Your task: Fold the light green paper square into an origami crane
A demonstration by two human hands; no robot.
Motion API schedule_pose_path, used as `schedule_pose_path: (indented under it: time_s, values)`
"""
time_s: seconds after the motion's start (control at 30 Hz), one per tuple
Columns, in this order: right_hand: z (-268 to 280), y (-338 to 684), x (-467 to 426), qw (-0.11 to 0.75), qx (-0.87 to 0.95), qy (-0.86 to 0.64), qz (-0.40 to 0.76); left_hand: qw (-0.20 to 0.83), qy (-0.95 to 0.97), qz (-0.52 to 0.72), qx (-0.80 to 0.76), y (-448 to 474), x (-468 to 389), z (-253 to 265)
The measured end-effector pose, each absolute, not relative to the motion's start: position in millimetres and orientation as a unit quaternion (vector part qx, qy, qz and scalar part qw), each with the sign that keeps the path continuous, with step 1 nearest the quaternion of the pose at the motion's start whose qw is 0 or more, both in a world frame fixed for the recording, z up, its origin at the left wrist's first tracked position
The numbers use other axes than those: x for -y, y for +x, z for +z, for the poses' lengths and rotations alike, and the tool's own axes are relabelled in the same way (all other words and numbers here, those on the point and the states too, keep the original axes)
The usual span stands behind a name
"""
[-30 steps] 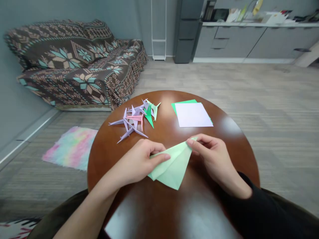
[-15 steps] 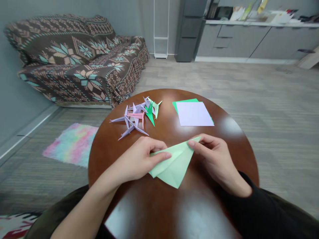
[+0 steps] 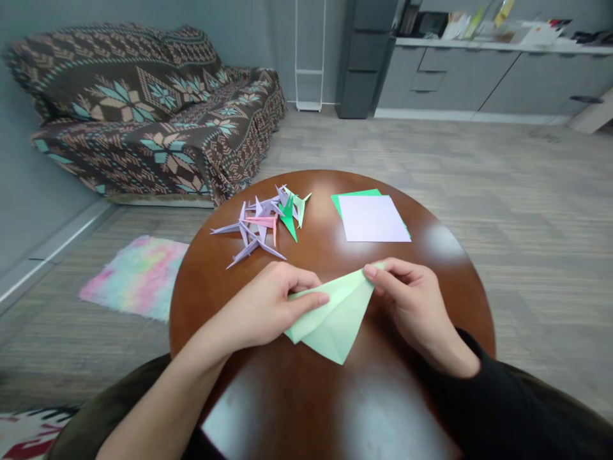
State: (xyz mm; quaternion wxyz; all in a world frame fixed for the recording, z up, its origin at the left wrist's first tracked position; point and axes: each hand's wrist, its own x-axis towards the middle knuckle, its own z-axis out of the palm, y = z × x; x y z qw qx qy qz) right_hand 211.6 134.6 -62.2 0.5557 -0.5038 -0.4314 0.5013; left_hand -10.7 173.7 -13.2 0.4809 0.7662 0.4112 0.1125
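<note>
"Just above the table (image 3: pixel 460 287), what was going on?"

"The left hand (image 3: pixel 282 300) was nearly closed on a light green paper (image 3: pixel 330 319), thumb on top and fingers behind, where I couldn't see them all. The right hand (image 3: pixel 414 294) pinched its top corner between thumb and finger."

"So the paper was between them? Was it all folded?"

"Yes, between them, and only partly folded, I think. It had a folded layer on top, but a wide flap pointed down. I couldn't tell if the tip touched the wood."

"Anything done?"

"Past the left hand lay thin, pointy folded shapes: purple ones (image 3: pixel 255 245), a pink one (image 3: pixel 263 222), a dark green one (image 3: pixel 288 222) and a light green one (image 3: pixel 301 211). Those looked finished."

"And what was left?"

"To the right of them lay flat sheets, a pale purple sheet (image 3: pixel 376 218) over a green sheet (image 3: pixel 354 193). Those looked not folded yet. Farther off was a couch (image 3: pixel 163 121)."
</note>
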Motion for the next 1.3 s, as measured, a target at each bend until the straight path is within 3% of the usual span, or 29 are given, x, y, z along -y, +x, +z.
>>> schedule_pose_path:
  time_s: [0.27,0.47,0.73,1.3]
  values:
    - [-61,214,-138,0.618,0.355,-0.478,0.512,0.467,0.769,0.126,-0.417,-11,-175,-16]
    - [-59,208,-132,0.537,0.433,-0.464,0.555,0.525,0.725,0.155,-0.418,-8,-171,-15]
    - [-54,201,-126,0.520,0.482,-0.475,0.521,0.567,0.653,0.243,-0.439,-2,-167,-15]
    - [-59,199,-124,0.502,0.437,-0.483,0.570,0.580,0.651,0.199,-0.447,-3,-164,-12]
